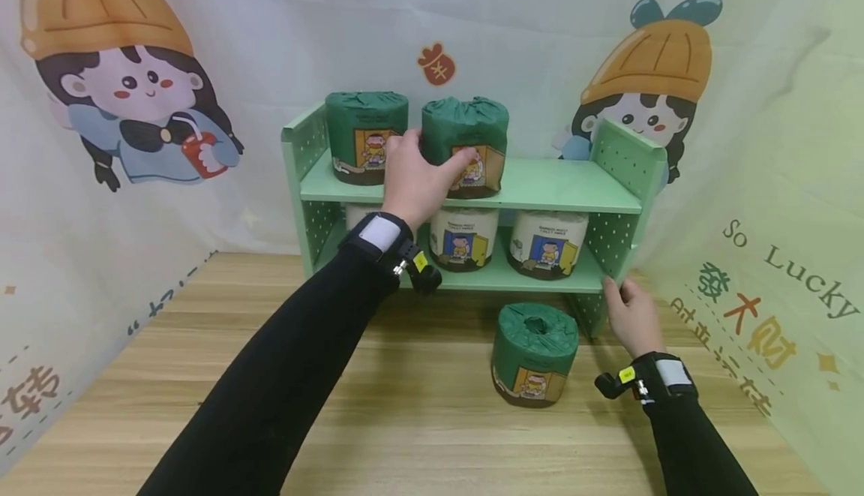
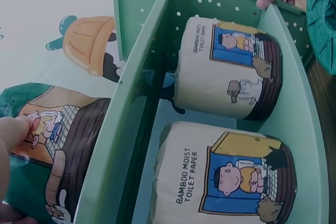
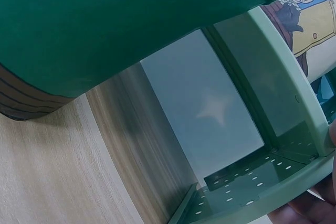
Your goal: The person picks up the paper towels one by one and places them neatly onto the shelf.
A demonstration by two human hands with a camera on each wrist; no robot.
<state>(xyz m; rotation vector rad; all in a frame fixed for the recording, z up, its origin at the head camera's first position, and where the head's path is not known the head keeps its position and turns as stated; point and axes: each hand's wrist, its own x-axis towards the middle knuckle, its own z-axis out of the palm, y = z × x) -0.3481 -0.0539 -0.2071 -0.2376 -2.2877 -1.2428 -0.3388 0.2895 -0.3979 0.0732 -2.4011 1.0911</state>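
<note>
My left hand (image 1: 418, 179) holds a green-wrapped toilet roll (image 1: 466, 132) at the middle of the top shelf, thumb across its front. In the left wrist view, part of that hand and the roll's printed wrapper (image 2: 63, 140) show at the left. Beside it, to the left, another green toilet roll (image 1: 364, 128) stands on the same shelf. My right hand (image 1: 633, 316) grips the right side of the light green shelf rack (image 1: 540, 177) near the lower shelf's front corner. On the wooden table, left of that hand, a third green toilet roll (image 1: 536, 353) stands upright.
Cream toilet rolls (image 1: 548, 244) line the lower shelf, one partly hidden behind my left wrist. Perforated side panels (image 1: 628, 158) bound the rack. A printed cloth backdrop (image 1: 270, 46) hangs behind and on both sides of the wooden table (image 1: 405, 436).
</note>
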